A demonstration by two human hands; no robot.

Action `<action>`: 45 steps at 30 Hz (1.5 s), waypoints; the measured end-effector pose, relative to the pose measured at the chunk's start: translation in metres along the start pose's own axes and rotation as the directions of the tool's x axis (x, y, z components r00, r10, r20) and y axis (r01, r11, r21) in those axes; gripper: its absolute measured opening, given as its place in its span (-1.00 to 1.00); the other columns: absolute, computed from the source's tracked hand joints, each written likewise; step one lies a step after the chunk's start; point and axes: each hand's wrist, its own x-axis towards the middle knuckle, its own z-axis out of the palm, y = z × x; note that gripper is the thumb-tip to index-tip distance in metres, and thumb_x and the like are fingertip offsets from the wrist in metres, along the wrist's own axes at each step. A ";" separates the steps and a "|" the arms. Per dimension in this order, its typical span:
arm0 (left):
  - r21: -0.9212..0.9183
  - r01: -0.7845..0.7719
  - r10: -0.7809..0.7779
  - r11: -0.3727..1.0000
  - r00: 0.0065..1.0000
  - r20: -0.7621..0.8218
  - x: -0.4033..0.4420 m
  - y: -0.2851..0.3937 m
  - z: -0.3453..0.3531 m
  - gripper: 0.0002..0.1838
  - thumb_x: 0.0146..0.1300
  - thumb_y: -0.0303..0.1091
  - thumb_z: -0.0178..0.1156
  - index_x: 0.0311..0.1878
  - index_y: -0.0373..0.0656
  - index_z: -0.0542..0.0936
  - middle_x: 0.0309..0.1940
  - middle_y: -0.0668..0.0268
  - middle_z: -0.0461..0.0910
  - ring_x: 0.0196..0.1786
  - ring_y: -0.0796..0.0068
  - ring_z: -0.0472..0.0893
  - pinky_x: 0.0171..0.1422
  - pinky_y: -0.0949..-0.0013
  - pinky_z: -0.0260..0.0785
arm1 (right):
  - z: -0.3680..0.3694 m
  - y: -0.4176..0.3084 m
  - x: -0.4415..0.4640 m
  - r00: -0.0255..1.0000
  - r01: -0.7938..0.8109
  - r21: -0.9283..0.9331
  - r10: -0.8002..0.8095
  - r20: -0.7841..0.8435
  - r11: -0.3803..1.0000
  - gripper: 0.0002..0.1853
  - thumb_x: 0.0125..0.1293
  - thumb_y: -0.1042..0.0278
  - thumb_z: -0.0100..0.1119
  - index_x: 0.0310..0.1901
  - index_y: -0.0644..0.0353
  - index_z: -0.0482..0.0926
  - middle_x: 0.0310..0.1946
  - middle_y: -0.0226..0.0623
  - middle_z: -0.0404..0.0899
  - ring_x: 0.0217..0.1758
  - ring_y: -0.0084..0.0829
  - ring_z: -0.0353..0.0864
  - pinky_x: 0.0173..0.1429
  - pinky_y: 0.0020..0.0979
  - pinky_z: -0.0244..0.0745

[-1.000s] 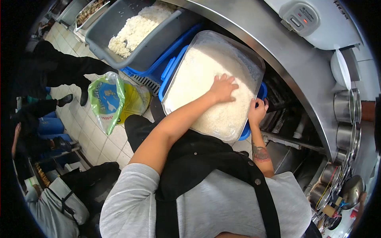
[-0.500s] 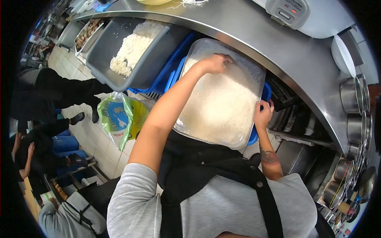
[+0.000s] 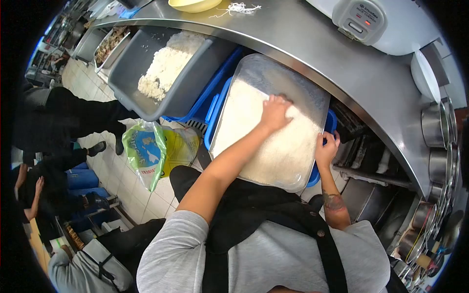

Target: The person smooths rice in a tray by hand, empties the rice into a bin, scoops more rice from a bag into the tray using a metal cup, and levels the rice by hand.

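A large translucent plastic tub [image 3: 273, 180] stands below the counter, tilted in view, holding a broad layer of pale, fine grains that look like uncooked rice [image 3: 264, 146]. My left hand [image 3: 277, 113] lies on the grains near the middle, fingers apart and bent down into them, its fingertips partly hidden. Along the upper part of the tub the bottom shows, with few grains. At the right side, my right hand [image 3: 328, 146] has its fingers curled over the tub's rim. Blue plastic [image 3: 331, 119] shows under and around the tub.
Left of the tub, a grey bin [image 3: 129, 93] holds clumped white rice [image 3: 168, 68]. A printed plastic bag [image 3: 146, 151] is on the tiled floor. The steel counter [image 3: 303, 53] curves overhead with a rice cooker [image 3: 364, 22]. People stand at left. Pots [image 3: 435, 124] hang at right.
My left hand has moved down and slightly right across the tub, from its upper end toward the middle. Grains are pulled away from the upper end. My right hand stays on the rim.
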 end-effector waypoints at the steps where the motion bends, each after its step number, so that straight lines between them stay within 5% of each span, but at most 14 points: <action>1: -0.065 0.012 -0.009 0.998 0.999 0.044 -0.006 0.001 0.006 -0.58 0.06 -0.26 0.27 0.05 -0.09 0.58 0.07 -0.03 0.50 0.18 0.02 0.47 0.24 0.03 0.32 | 0.000 0.001 0.000 1.000 0.007 0.001 -0.007 -0.002 1.000 -0.87 0.18 0.32 0.26 -0.38 0.20 0.60 -0.23 -0.23 0.66 0.23 0.04 0.38 0.24 -0.06 0.29; 3: -0.196 0.044 -0.017 0.980 0.990 0.137 -0.017 0.003 0.015 -0.70 0.09 -0.46 0.16 -0.06 -0.17 0.61 0.00 -0.03 0.50 0.06 0.01 0.53 0.10 0.08 0.42 | 0.000 0.000 0.000 1.000 0.015 -0.003 -0.015 -0.008 1.000 -0.87 0.18 0.33 0.26 -0.38 0.21 0.60 -0.24 -0.22 0.66 0.21 0.05 0.39 0.23 -0.07 0.30; 9: -0.226 -0.009 -0.027 0.974 0.988 -0.155 0.017 0.013 -0.035 -0.80 0.09 -0.60 0.02 -0.25 -0.34 0.60 -0.18 -0.06 0.57 0.02 -0.02 0.55 -0.02 0.09 0.50 | -0.001 -0.001 -0.001 0.999 0.026 0.010 -0.026 -0.019 1.000 -0.84 0.18 0.31 0.27 -0.38 0.25 0.60 -0.24 -0.20 0.66 0.18 0.08 0.41 0.22 -0.08 0.33; 12: -0.062 0.017 -0.030 0.998 0.978 -0.208 0.037 0.030 -0.033 -0.79 0.14 -0.51 0.03 -0.21 -0.31 0.61 -0.16 -0.03 0.59 0.05 0.06 0.55 0.11 -0.19 0.38 | -0.001 0.001 0.000 1.000 0.000 0.010 0.000 -0.011 1.000 -0.83 0.19 0.30 0.26 -0.38 0.24 0.59 -0.22 -0.19 0.66 0.20 0.09 0.39 0.24 -0.07 0.30; 15: 0.227 -0.079 0.007 0.971 0.953 0.303 0.031 0.058 -0.020 -0.65 0.22 -0.25 0.08 0.00 -0.23 0.57 0.05 0.00 0.52 0.19 0.10 0.47 0.27 -0.51 0.02 | -0.001 -0.001 0.000 0.999 -0.041 0.017 0.040 0.016 0.999 -0.82 0.23 0.30 0.24 -0.39 0.25 0.57 -0.18 -0.15 0.66 0.27 0.09 0.34 0.28 -0.07 0.25; 18: 0.271 -0.292 0.263 0.917 0.955 0.138 -0.005 0.063 0.050 -0.41 0.23 -0.01 0.09 0.25 -0.16 0.44 0.27 0.10 0.40 0.38 0.10 0.29 0.37 -0.57 -0.34 | 0.001 0.002 0.000 1.000 -0.019 0.029 0.019 0.015 0.999 -0.82 0.23 0.30 0.23 -0.39 0.25 0.57 -0.18 -0.15 0.66 0.27 0.09 0.34 0.28 -0.08 0.25; 21: 0.210 -0.456 0.444 0.865 0.890 0.102 -0.012 0.055 0.063 -0.28 0.18 0.01 0.14 0.36 -0.14 0.33 0.39 0.19 0.27 0.53 0.07 0.02 0.39 -0.54 -0.26 | 0.002 0.003 0.000 1.000 0.019 -0.010 -0.019 -0.010 1.000 -0.84 0.21 0.30 0.24 -0.35 0.24 0.61 -0.24 -0.18 0.65 0.21 0.11 0.39 0.24 -0.04 0.30; 27: 0.374 -0.308 0.281 0.875 0.951 0.127 0.051 0.013 0.054 -0.37 0.23 -0.03 0.10 0.37 0.03 0.34 0.44 0.23 0.18 0.53 0.03 0.04 0.41 -0.51 -0.19 | 0.001 0.001 0.000 1.000 -0.014 0.007 0.014 0.006 1.000 -0.82 0.24 0.30 0.23 -0.37 0.26 0.59 -0.22 -0.13 0.65 0.23 0.08 0.37 0.27 -0.09 0.26; 30: 0.329 -0.151 0.143 0.932 0.989 0.049 0.051 -0.017 0.040 -0.45 0.24 -0.14 0.11 0.32 0.06 0.39 0.37 0.22 0.28 0.46 -0.01 0.17 0.40 -0.37 0.01 | 0.000 0.000 0.000 1.000 -0.001 0.025 0.001 0.002 1.000 -0.82 0.24 0.30 0.23 -0.37 0.25 0.60 -0.24 -0.13 0.65 0.22 0.08 0.37 0.26 -0.09 0.27; 36: -0.044 0.039 -0.027 0.998 0.968 0.249 -0.004 -0.018 0.009 -0.68 0.09 -0.52 0.07 -0.06 -0.15 0.62 0.05 0.01 0.53 0.06 -0.13 0.55 0.18 0.07 0.41 | -0.001 -0.003 0.000 1.000 0.013 0.002 -0.013 -0.028 1.000 -0.84 0.21 0.30 0.25 -0.37 0.22 0.61 -0.27 -0.21 0.65 0.18 0.07 0.41 0.21 -0.05 0.32; 37: -0.163 -0.002 0.032 0.987 0.983 0.181 -0.012 -0.020 0.012 -0.67 0.00 -0.62 0.08 -0.14 -0.19 0.64 -0.11 -0.10 0.59 -0.05 -0.14 0.60 0.08 0.11 0.46 | 0.000 0.002 -0.001 0.999 0.032 -0.003 -0.032 -0.020 0.999 -0.83 0.21 0.29 0.25 -0.38 0.22 0.60 -0.25 -0.23 0.65 0.21 0.07 0.40 0.22 -0.03 0.32; 41: -0.347 -0.014 0.060 0.938 0.990 0.125 -0.002 -0.002 -0.034 -0.63 -0.03 -0.64 0.03 -0.12 -0.23 0.65 -0.19 -0.14 0.62 0.00 -0.06 0.60 0.12 0.12 0.42 | -0.004 -0.004 -0.001 1.000 0.007 -0.009 -0.007 -0.031 1.000 -0.83 0.21 0.28 0.26 -0.38 0.21 0.60 -0.25 -0.22 0.65 0.23 0.09 0.38 0.21 -0.02 0.33; 45: -0.419 -0.170 0.214 0.892 0.975 0.062 0.029 -0.001 -0.082 -0.57 0.07 -0.53 0.09 0.09 -0.19 0.56 -0.03 -0.05 0.60 0.11 0.00 0.56 0.24 0.22 0.36 | -0.003 0.000 -0.003 0.999 0.024 0.004 -0.024 -0.034 1.000 -0.83 0.20 0.28 0.26 -0.39 0.20 0.60 -0.26 -0.21 0.66 0.22 0.09 0.39 0.20 -0.05 0.34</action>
